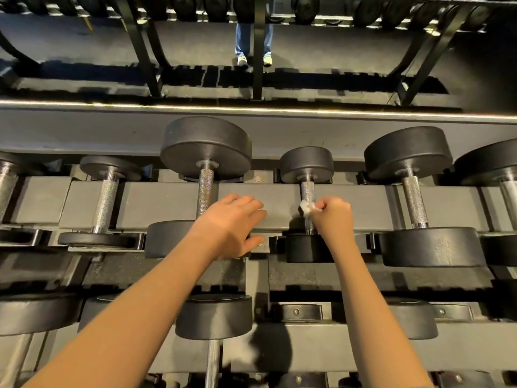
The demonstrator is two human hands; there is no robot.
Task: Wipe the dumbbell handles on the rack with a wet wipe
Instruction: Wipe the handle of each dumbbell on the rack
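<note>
Rack (156,203), upper tier: large dumbbell (206,148); right of it, small dumbbell (307,163); wet wipe (306,206) against its handle (307,191).

This is a gym, in its free-weights corner. The right hand (333,217) pinches a wet wipe (307,206) against the knurled steel handle (307,191) of a small black dumbbell (306,163), and everything round that grip says weight room. A bigger dumbbell (205,147) lies just left of the grip and another large dumbbell (408,152) just right of it, with more out to both sides. All sit in cradles across a grey steel rack (162,203). Below the grip, a lower tier (349,348) holds a further dumbbell (214,315). Beyond the grip, past the rack's back ledge, there is dark floor (335,43), black frame legs (145,51) and a far row of dumbbells (184,4). Someone's jeans-clad legs (242,37) stand there. Whether that is a mirror or a second rack, I cannot tell.
</note>
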